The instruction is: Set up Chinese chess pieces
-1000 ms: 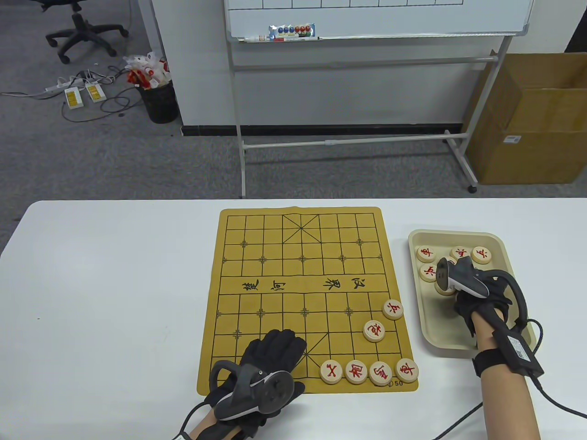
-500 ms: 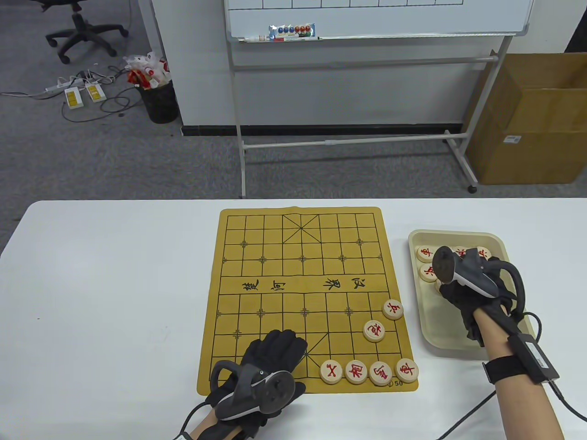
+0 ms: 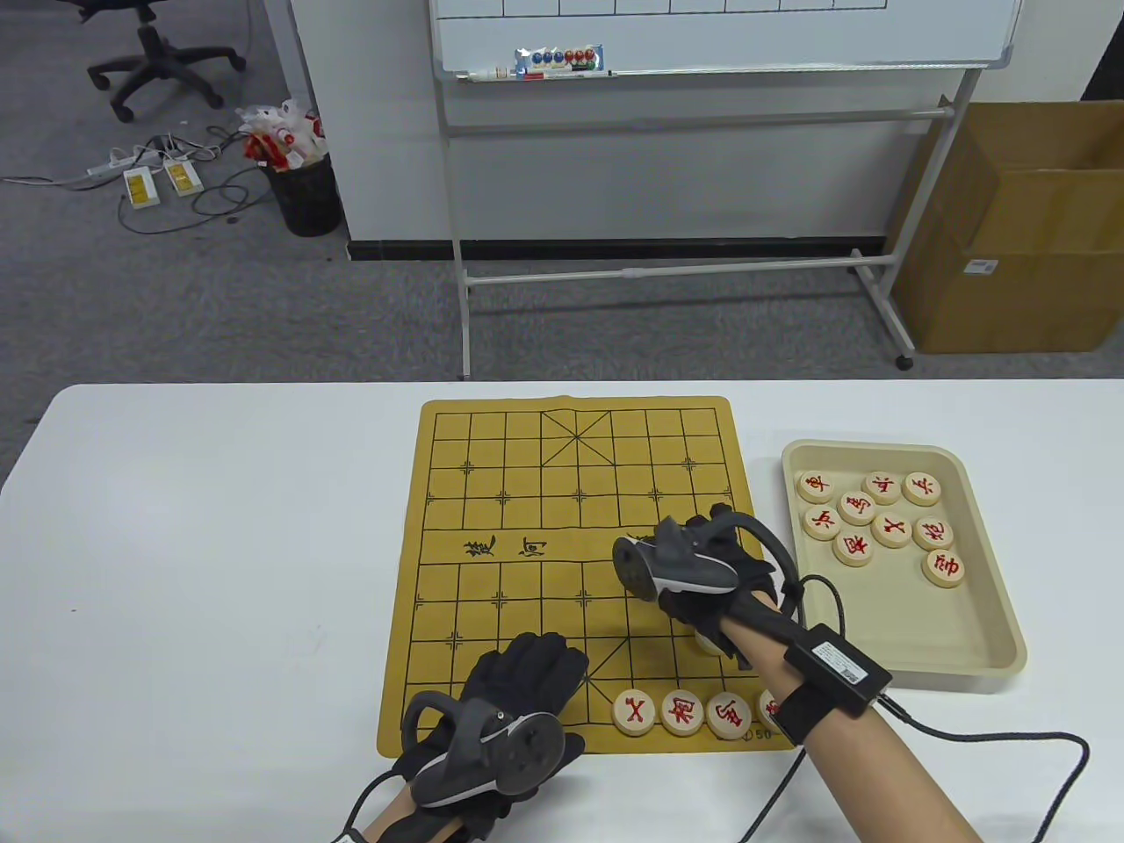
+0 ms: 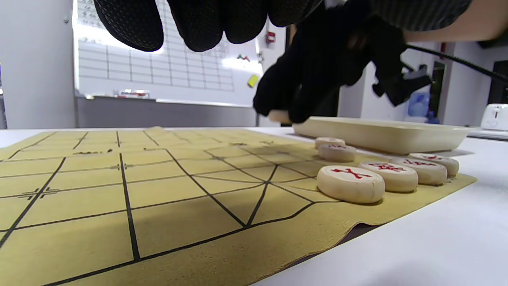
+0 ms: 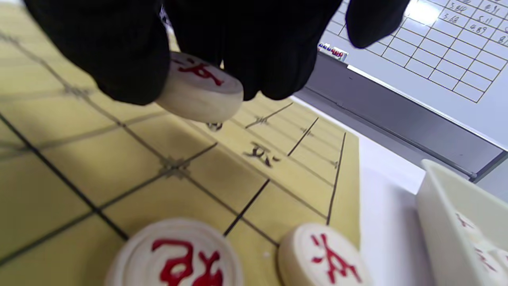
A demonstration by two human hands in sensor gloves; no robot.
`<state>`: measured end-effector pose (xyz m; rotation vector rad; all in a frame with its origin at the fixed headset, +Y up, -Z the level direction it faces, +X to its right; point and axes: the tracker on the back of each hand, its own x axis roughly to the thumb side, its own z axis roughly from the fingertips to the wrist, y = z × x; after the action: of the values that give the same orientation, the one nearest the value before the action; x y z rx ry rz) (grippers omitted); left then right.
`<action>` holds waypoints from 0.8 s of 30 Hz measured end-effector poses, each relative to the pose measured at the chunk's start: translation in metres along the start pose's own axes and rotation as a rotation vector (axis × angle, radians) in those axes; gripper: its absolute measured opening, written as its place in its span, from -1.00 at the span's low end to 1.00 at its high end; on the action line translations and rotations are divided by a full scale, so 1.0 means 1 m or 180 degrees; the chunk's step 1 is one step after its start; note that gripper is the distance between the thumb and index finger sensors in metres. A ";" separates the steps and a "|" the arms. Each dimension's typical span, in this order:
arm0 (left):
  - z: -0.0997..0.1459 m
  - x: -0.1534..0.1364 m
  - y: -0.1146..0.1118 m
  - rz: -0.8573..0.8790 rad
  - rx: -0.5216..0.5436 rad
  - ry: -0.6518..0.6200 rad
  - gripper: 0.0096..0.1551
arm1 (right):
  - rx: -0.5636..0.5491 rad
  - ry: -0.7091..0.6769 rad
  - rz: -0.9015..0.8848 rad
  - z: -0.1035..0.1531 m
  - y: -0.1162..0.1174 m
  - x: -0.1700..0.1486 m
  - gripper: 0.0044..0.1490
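Observation:
My right hand [image 3: 694, 575] hovers over the right half of the yellow board [image 3: 527, 457] and pinches a pale wooden piece with a red character [image 5: 198, 93] just above the grid. The piece also shows in the left wrist view [image 4: 279, 116]. Two placed pieces lie below it, one nearer [image 5: 174, 258] and one to its right [image 5: 321, 258]. A row of pieces [image 3: 682, 711] sits on the board's near edge; my right forearm hides its right end. My left hand [image 3: 518, 685] rests flat on the board's near left part and holds nothing.
A beige tray [image 3: 931, 632] right of the board holds several red-character pieces [image 3: 878, 527]. A cable [image 3: 966, 733] trails from my right wrist across the table. The board's near corner curls up slightly [image 4: 357, 232].
My right hand has left the tray with a piece and moved left over the board's right side. The tray's pieces are uncovered now. My left hand has not moved.

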<state>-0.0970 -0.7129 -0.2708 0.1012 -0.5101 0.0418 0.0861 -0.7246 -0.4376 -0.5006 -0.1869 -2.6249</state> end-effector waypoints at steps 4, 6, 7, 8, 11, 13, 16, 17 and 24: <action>0.000 0.001 0.000 0.0012 0.0007 -0.0023 0.01 | 0.0229 -0.0020 0.0021 -0.011 0.019 0.014 -0.07; 0.000 0.001 0.000 0.0019 0.0008 -0.0029 0.02 | 0.0264 -0.0041 -0.0008 -0.013 0.024 0.018 -0.07; 0.000 0.001 0.000 0.0020 0.0008 -0.0029 0.02 | 0.0233 -0.0008 0.0019 -0.012 0.024 0.018 -0.07; 0.000 0.001 -0.001 0.0020 0.0007 -0.0029 0.01 | 0.0224 -0.0022 0.0064 -0.011 0.024 0.019 -0.07; 0.000 0.001 -0.001 0.0015 0.0003 -0.0025 0.02 | 0.0223 -0.0033 -0.0007 -0.006 0.017 0.014 -0.04; 0.000 0.001 -0.001 0.0008 0.0007 -0.0022 0.01 | 0.0076 0.0008 -0.0119 0.000 0.006 0.005 -0.03; 0.000 0.001 -0.001 0.0001 0.0010 -0.0021 0.01 | -0.0165 0.0204 -0.0264 0.013 -0.011 -0.023 -0.02; 0.000 0.001 -0.001 -0.0002 0.0010 -0.0021 0.01 | -0.0200 0.0287 -0.0292 0.016 -0.014 -0.033 -0.02; 0.000 0.001 -0.001 -0.0009 0.0001 -0.0019 0.01 | -0.0144 0.1033 -0.0503 0.037 -0.007 -0.125 0.04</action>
<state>-0.0964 -0.7142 -0.2706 0.1024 -0.5160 0.0387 0.1977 -0.6590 -0.4510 -0.0708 -0.0648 -2.8236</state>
